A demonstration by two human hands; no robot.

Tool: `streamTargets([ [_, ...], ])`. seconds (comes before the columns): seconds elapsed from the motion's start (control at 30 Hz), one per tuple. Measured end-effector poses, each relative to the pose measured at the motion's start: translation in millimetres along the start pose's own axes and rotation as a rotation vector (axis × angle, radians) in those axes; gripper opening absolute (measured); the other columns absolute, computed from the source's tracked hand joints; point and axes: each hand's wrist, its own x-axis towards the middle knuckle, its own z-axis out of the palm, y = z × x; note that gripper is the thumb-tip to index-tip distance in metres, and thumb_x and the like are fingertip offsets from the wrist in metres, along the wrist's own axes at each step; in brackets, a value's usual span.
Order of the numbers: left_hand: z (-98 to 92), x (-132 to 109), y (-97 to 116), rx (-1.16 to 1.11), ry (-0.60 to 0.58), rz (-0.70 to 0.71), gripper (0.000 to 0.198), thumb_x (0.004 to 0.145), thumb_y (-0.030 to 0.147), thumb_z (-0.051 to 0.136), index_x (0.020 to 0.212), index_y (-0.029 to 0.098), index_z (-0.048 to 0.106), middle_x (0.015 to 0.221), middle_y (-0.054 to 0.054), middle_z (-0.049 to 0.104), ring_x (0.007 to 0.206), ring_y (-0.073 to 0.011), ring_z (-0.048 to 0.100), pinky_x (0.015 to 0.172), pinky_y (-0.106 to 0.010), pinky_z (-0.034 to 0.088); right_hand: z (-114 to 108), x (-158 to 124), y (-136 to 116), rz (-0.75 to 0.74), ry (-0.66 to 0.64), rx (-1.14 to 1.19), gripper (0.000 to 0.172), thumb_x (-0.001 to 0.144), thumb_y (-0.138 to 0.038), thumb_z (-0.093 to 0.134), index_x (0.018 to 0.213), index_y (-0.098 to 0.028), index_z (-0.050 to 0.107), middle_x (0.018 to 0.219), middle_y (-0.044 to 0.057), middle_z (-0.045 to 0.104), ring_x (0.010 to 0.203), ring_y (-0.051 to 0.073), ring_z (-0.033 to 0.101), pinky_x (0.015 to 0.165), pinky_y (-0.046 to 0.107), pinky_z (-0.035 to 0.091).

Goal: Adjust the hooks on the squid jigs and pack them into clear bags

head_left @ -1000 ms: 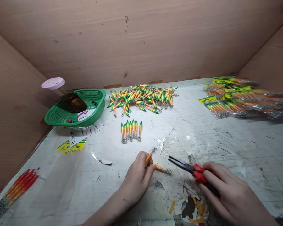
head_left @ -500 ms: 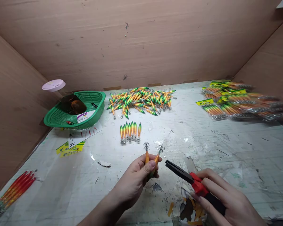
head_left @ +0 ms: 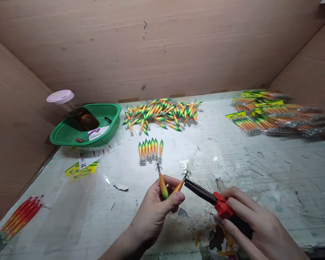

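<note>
Two orange-green squid jigs are in my left hand (head_left: 158,206), their hook ends pointing up and away from me. The left squid jig (head_left: 163,186) leans out beside my index finger; the right squid jig (head_left: 178,186) lies under my thumb. My right hand (head_left: 251,216) is wrapped round pliers (head_left: 206,196) with red and black handles. The plier tips meet the right jig just below its hooks; whether they grip it I cannot tell. Just beyond my left hand stands a short row of matching squid jigs (head_left: 151,150), hooks toward me.
A heap of loose jigs (head_left: 162,113) lies by the back wall. Bagged jigs (head_left: 273,113) are stacked at the back right. On the left are a green basket (head_left: 112,130) with a lidded cup (head_left: 85,119), yellow label cards (head_left: 82,169) and red jigs (head_left: 18,220). Scraps (head_left: 219,240) lie in front.
The pliers have moved left, up to the right jig's hook end. The two jigs have spread apart in my left hand, the left one tilting further left.
</note>
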Motion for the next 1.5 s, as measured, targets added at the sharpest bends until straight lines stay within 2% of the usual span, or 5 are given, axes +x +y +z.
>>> streamTargets([
  [0.27, 0.9, -2, -5, 0.071, -0.007, 0.063, 0.029, 0.081, 0.041, 0.069, 0.096, 0.018, 0.061, 0.082, 0.0, 0.059, 0.064, -0.0074, 0.04, 0.063, -0.023, 0.033, 5, -1, -2, 0.025, 0.036, 0.034, 0.009, 0.091, -0.021, 0.049, 0.087, -0.022, 0.057, 0.088, 0.004, 0.059, 0.079, 0.013, 0.062, 0.067, 0.018, 0.053],
  [0.83, -0.1, -5, -11, 0.109, 0.071, 0.151, 0.025, 0.081, 0.039, 0.07, 0.093, 0.019, 0.06, 0.065, 0.006, 0.046, 0.059, -0.0071, 0.042, 0.059, -0.021, 0.036, 8, 2, -2, -0.013, 0.042, 0.008, 0.008, 0.09, -0.019, 0.05, 0.085, -0.021, 0.055, 0.084, 0.003, 0.058, 0.072, 0.012, 0.061, 0.062, 0.018, 0.052],
  [1.1, 0.9, -9, -12, 0.269, 0.194, 0.21, 0.021, 0.079, 0.039, 0.07, 0.087, 0.02, 0.064, 0.071, 0.003, 0.047, 0.061, -0.0086, 0.039, 0.058, -0.023, 0.033, 7, 1, -3, -0.009, -0.01, 0.026, 0.009, 0.092, -0.018, 0.048, 0.086, -0.022, 0.053, 0.085, 0.002, 0.057, 0.072, 0.011, 0.06, 0.062, 0.018, 0.05],
  [1.27, 2.9, -9, -12, 0.311, 0.191, 0.315, 0.016, 0.082, 0.036, 0.068, 0.087, 0.021, 0.067, 0.078, 0.001, 0.051, 0.063, -0.0089, 0.042, 0.06, -0.023, 0.035, 8, 1, -1, -0.019, 0.005, 0.022, 0.009, 0.092, -0.019, 0.047, 0.085, -0.022, 0.052, 0.081, 0.002, 0.057, 0.073, 0.013, 0.059, 0.063, 0.021, 0.049],
  [1.5, 1.3, -4, -12, 0.137, 0.148, 0.177, 0.028, 0.077, 0.042, 0.073, 0.088, 0.018, 0.066, 0.066, 0.004, 0.045, 0.055, -0.0056, 0.037, 0.051, -0.019, 0.03, 15, 0, 5, -0.031, -0.028, 0.096, 0.012, 0.093, -0.018, 0.046, 0.082, -0.021, 0.05, 0.074, 0.001, 0.056, 0.066, 0.013, 0.056, 0.06, 0.022, 0.046],
])
